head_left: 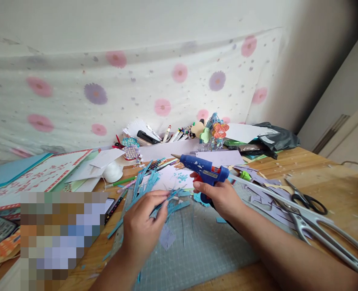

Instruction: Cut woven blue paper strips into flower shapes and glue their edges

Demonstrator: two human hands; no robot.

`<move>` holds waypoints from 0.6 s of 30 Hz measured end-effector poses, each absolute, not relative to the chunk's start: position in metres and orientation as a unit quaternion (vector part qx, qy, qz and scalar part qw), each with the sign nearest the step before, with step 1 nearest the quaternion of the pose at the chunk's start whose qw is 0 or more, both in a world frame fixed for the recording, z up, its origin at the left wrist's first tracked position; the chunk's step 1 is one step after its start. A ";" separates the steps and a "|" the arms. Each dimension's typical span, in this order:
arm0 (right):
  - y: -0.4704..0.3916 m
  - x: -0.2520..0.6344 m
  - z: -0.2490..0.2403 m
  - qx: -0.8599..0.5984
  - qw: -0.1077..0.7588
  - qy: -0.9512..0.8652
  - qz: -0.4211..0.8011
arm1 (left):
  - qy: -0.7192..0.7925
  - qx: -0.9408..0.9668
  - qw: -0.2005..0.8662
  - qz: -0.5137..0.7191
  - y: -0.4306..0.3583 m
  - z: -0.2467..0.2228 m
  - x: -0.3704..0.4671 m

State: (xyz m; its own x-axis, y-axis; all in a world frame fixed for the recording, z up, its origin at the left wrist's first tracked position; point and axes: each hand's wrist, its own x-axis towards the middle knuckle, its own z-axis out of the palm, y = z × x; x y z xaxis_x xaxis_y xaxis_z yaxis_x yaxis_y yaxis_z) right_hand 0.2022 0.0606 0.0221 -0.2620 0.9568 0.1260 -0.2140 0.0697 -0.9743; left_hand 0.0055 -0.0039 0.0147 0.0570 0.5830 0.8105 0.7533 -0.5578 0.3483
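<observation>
A blue glue gun with a red trigger is held in my right hand, its nozzle pointing to the left. A glue stick juts out of its back end. My left hand is at the centre with thumb and fingers drawn together around a thin dark blue strip. Blue paper strips lie behind and beside that hand on the grey cutting mat. A small lilac paper piece lies just right of my left wrist. White paper with light blue shapes lies beyond the hands.
At right are large silver scissors, black-handled scissors and lilac scraps. Pens, paper flowers and a black bag line the back. Coloured sheets cover the left, with a blurred-out area in front.
</observation>
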 end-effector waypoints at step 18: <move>0.060 0.218 0.039 -0.328 0.328 -0.760 0.455 | -0.433 -0.756 0.223 -0.437 0.007 0.023 -0.029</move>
State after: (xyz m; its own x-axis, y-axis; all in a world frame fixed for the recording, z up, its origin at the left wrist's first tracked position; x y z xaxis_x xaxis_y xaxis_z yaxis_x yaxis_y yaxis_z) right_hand 0.2183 0.0600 0.0390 -0.5700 0.7969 0.2003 0.2006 0.3713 -0.9066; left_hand -0.0294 0.0067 0.0234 0.2437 0.4606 0.8535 0.8497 -0.5257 0.0410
